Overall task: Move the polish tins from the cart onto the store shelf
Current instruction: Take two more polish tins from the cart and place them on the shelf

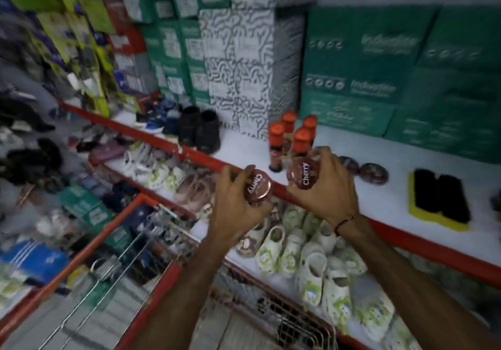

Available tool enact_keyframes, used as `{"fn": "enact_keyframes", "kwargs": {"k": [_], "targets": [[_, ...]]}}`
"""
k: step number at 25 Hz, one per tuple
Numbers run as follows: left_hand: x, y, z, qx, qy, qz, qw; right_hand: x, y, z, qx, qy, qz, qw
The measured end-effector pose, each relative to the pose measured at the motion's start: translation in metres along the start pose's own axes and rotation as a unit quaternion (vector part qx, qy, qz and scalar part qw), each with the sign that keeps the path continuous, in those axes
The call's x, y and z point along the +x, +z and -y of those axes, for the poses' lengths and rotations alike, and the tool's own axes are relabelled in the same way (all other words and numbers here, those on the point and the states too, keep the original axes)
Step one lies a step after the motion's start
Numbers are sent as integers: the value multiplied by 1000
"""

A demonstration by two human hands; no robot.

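My left hand (233, 200) grips a round dark-red polish tin (257, 185) with "Cherry" on its lid, held just in front of the shelf's red edge. My right hand (325, 186) grips a second Cherry tin (303, 177), raised over the front of the white store shelf (393, 186). Two more dark tins (373, 173) lie flat on the shelf just right of my right hand. The wire cart (271, 309) with its red frame sits below my forearms.
Several orange-capped bottles (292, 140) stand on the shelf behind my hands. A black shoe brush with a yellow base (439, 200) lies to the right. Green and patterned boxes (379, 78) line the back. Black shoes (200, 129) sit left; white clogs (311, 254) fill the lower shelf.
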State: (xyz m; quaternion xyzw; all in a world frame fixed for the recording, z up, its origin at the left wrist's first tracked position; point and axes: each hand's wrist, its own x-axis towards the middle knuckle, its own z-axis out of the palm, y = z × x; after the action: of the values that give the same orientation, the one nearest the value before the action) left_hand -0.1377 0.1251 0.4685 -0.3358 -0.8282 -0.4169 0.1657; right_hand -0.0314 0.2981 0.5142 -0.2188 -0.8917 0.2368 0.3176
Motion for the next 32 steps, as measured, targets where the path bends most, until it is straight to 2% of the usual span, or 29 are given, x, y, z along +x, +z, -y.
{"fn": "enact_keyframes", "kwargs": {"k": [4,9,12,17,21,25,27,32], "targets": [[33,76,-73,-16,41,76,996,13,-42,-73,-164,100,22,981],[49,151,-98,115,60,207,970,12,-48,-124,-251,118,74,958],[55,170,-92,147,46,222,963,15,-51,-129,-266,98,85,955],[67,178,-96,168,68,216,959,16,-58,-141,-279,73,79,954],[84,177,-101,125,120,244,954,25,-68,-148,-273,90,87,954],[102,186,-108,130,174,314,924,42,-70,-156,-270,93,161,945],[105,197,-102,155,165,330,917,46,-69,-161,-270,98,191,939],[107,207,-97,149,170,327,918,49,-73,-173,-257,80,192,944]]}}
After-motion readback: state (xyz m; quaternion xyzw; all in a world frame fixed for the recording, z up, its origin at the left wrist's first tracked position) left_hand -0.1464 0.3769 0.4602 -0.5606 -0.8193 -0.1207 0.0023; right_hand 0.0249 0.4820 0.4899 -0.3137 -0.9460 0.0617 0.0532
